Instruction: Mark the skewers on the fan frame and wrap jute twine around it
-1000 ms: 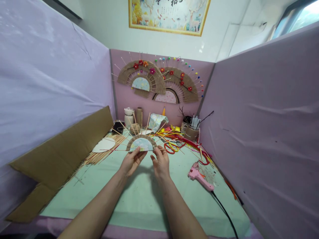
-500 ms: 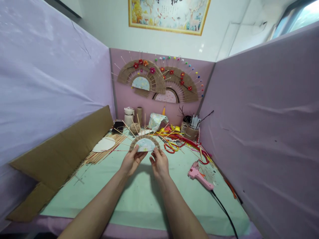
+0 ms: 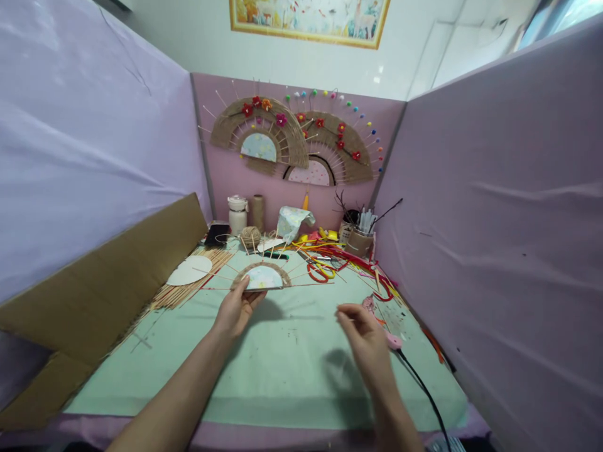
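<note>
Green cloth (image 3: 287, 376) passable centrally (glue gun (image 3: 394, 341) obstructs right).

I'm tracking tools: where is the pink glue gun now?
In the head view, the pink glue gun lies on the right side of the green tabletop, partly hidden behind the right hand.

The held fan (image 3: 262, 276) is pale blue edged brown, the tablecloth (image 3: 287, 373) mint green.
</note>
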A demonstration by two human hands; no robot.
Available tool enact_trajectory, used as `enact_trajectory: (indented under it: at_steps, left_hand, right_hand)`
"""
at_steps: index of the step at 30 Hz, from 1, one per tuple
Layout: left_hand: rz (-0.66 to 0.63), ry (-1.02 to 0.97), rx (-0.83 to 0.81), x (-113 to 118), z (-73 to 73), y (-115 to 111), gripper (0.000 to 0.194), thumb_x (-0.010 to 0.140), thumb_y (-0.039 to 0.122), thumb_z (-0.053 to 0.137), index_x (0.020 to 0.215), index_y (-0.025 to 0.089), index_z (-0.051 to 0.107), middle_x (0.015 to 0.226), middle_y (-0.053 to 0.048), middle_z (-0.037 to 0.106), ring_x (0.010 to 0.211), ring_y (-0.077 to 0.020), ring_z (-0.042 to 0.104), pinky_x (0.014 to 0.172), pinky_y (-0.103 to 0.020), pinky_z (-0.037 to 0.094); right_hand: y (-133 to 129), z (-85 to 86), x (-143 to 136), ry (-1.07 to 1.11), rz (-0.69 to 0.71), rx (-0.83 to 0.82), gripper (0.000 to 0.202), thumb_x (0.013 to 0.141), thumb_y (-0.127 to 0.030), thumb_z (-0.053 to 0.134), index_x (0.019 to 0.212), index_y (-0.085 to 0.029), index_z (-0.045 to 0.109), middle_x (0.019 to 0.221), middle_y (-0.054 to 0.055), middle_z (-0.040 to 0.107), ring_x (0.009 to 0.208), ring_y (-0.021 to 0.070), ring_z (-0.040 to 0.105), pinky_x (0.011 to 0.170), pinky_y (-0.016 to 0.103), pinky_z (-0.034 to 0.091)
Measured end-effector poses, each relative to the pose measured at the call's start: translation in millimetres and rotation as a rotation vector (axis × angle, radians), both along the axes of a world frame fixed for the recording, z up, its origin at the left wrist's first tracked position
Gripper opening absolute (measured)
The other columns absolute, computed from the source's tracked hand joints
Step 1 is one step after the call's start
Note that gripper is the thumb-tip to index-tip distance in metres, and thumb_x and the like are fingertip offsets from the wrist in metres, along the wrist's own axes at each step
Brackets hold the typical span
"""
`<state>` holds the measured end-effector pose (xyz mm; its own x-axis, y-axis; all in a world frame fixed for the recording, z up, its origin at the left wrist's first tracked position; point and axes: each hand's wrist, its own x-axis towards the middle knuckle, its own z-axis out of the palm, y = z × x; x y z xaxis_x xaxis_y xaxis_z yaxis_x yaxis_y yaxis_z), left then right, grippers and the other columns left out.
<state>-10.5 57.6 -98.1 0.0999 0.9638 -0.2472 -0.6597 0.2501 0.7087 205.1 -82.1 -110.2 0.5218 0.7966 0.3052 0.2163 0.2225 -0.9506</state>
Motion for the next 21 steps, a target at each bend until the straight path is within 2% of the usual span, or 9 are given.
enact_trajectory:
  at_steps: [2, 4, 7, 9, 13, 21]
  left_hand:
    - [-0.013, 0.013, -0.028, -6.6, -5.0, -9.6, 0.016, 0.091, 0.012, 0.05, 0.094, 0.014, 0.065, 0.084, -0.008, 0.074, 0.073, -0.0149, 0.071, 0.069, -0.027, 0.061]
    - [-0.033, 0.032, -0.079, -13.9, -10.3, -20.0, 0.016, 0.091, 0.011, 0.05, 0.095, 0.012, 0.065, 0.086, -0.01, 0.074, 0.075, -0.0161, 0.071, 0.07, -0.029, 0.061]
    - [-0.055, 0.042, -0.145, -22.2, -15.9, -34.4, 0.016, 0.09, 0.008, 0.049, 0.096, 0.011, 0.063, 0.087, -0.011, 0.073, 0.078, -0.0168, 0.072, 0.073, -0.031, 0.062]
    - [-0.08, 0.048, -0.176, -24.4, -17.9, -42.4, 0.017, 0.09, 0.006, 0.048, 0.096, 0.009, 0.063, 0.087, -0.012, 0.073, 0.078, -0.0175, 0.072, 0.074, -0.031, 0.062]
    - [-0.153, 0.067, -0.199, -23.3, -20.5, -53.0, 0.019, 0.09, 0.004, 0.047, 0.1, 0.007, 0.063, 0.092, -0.016, 0.073, 0.084, -0.0206, 0.072, 0.08, -0.034, 0.061]
    - [-0.178, 0.095, -0.223, -15.2, -21.1, -61.1, 0.019, 0.09, 0.003, 0.045, 0.098, 0.006, 0.063, 0.097, -0.017, 0.072, 0.087, -0.0211, 0.072, 0.082, -0.037, 0.06]
  right_hand:
    - [-15.5, -7.4, 45.4, -0.148, -0.162, -0.077, 0.031, 0.074, -0.045, 0.065, 0.09, -0.018, 0.067, 0.087, 0.008, 0.068, 0.079, 0.0224, 0.061, 0.073, 0.035, 0.048]
    - [-27.5, -18.5, 84.3, -0.323, -0.262, -0.214, 0.039, 0.07, -0.05, 0.065, 0.093, -0.017, 0.066, 0.09, 0.011, 0.068, 0.08, 0.0254, 0.062, 0.07, 0.037, 0.048]
    - [-38.6, -37.8, 117.6, -0.587, -0.26, -0.343, 0.044, 0.069, -0.051, 0.064, 0.097, -0.017, 0.066, 0.099, 0.013, 0.068, 0.093, 0.03, 0.061, 0.084, 0.043, 0.046]
    - [-41.3, -48.9, 122.6, -0.703, -0.228, -0.375, 0.045, 0.07, -0.048, 0.064, 0.102, -0.016, 0.065, 0.104, 0.013, 0.067, 0.1, 0.0312, 0.059, 0.091, 0.045, 0.043]
    - [-38.1, -62.1, 114.2, -0.805, -0.194, -0.393, 0.044, 0.075, -0.042, 0.063, 0.111, -0.017, 0.062, 0.109, 0.012, 0.065, 0.104, 0.03, 0.056, 0.093, 0.044, 0.042]
    - [-33.7, -65.8, 119.3, -0.763, -0.294, -0.426, 0.036, 0.082, -0.036, 0.053, 0.111, -0.015, 0.061, 0.102, 0.013, 0.068, 0.095, 0.0295, 0.059, 0.085, 0.043, 0.044]
